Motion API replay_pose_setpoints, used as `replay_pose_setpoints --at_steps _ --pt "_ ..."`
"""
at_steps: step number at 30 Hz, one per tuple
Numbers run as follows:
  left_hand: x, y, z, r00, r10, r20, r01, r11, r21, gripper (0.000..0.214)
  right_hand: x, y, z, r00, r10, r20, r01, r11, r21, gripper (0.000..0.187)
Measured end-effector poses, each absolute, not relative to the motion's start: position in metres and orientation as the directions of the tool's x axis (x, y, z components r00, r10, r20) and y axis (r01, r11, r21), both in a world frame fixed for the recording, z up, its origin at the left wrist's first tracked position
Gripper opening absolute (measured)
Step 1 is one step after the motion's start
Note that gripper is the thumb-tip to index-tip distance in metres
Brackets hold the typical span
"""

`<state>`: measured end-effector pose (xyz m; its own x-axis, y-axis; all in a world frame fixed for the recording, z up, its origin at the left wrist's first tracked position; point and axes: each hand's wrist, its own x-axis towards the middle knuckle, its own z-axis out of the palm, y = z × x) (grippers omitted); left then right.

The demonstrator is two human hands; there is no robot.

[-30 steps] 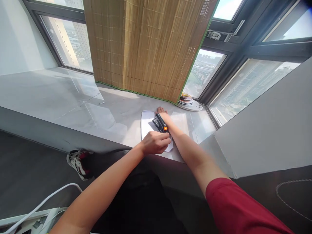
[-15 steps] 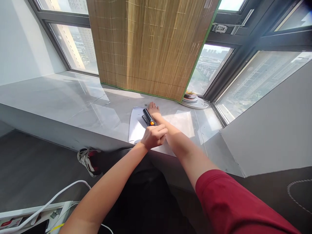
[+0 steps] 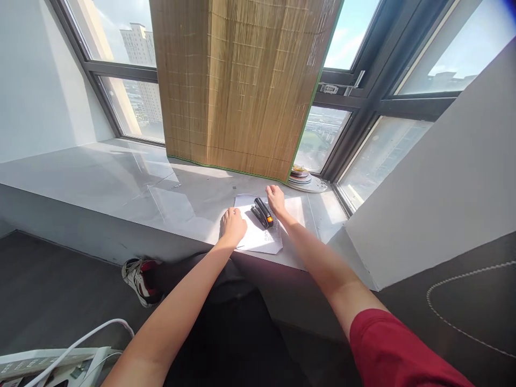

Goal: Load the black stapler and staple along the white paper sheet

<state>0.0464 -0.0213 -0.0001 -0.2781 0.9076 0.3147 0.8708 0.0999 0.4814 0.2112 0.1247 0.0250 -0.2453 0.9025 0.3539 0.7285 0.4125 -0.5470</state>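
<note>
A black stapler (image 3: pixel 261 210) with an orange patch at its near end lies on white printed paper (image 3: pixel 258 242) near the front of the windowsill. Against the left side of the paper, my left hand (image 3: pixel 234 226) has its fingers bent over the edge and its thumb toward the stapler. My right hand (image 3: pixel 276 201) is at the far right corner of the paper, beyond the stapler, with fingers curled in. What those fingers hold, if anything, is hidden. Neither hand touches the stapler.
The grey sill (image 3: pixel 197 231) runs under the windows. A bamboo mat (image 3: pixel 242 91) hangs over the glass, close behind the hands. Stacked plate-like discs (image 3: pixel 304 180) lie in the right corner. A white cart (image 3: pixel 60 365) with a cable stands at lower left.
My left hand has left the stapler and moved to the paper's left edge. The paper and stapler have shifted right on the sill. My right hand, flat before, has curled its fingers.
</note>
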Motion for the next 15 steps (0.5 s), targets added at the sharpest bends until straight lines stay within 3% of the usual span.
replay_pose_setpoints --at_steps 5,8,15 --pt "0.049 -0.026 0.0 -0.244 0.94 0.238 0.913 0.14 0.382 0.041 0.237 0.067 0.002 -0.451 0.824 0.344 0.586 0.563 -0.582 0.036" --pt "0.047 -0.027 0.002 -0.259 0.943 0.209 0.898 0.155 0.413 0.048 0.242 0.052 -0.009 -0.451 0.813 0.368 0.574 0.58 -0.578 0.026" --pt "0.041 -0.029 0.01 -0.336 0.932 0.138 0.814 0.214 0.54 0.055 0.247 0.064 -0.005 -0.437 0.806 0.4 0.379 0.568 -0.73 0.034"
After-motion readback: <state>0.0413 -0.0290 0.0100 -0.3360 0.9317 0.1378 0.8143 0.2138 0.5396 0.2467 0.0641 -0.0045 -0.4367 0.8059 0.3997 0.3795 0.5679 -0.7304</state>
